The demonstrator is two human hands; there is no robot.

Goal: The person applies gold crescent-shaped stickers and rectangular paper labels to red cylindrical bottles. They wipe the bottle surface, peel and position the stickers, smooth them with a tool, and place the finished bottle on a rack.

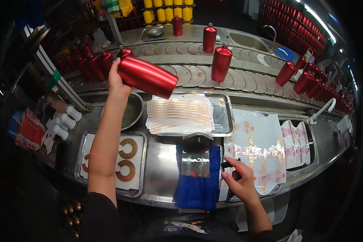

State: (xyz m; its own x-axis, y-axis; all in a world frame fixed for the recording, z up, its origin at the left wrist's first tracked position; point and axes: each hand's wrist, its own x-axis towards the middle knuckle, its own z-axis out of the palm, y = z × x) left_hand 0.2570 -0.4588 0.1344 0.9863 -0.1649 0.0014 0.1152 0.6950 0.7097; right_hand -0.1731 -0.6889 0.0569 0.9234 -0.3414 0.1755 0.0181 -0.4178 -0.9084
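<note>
Head view: person at a steel workbench, red bottle lifted in left hand, right hand down at label sheets.

Left hand [116, 78] wrapped round the neck end of a red metal bottle [147, 76], held tilted on its side above the round steel bowl [134, 109]. Right hand [238, 180] closed on a small black tool [230, 164], resting at the edge of a white sheet of gold labels [257, 149]. Steel tray [223, 117] holds a stack of label strips; blue cloth [197, 189] in front. Left tray [111, 161] has gold ring stickers. Curved slatted conveyor [197, 74] behind carries upright red bottles; dim room, red bottles racked along the walls.
</note>
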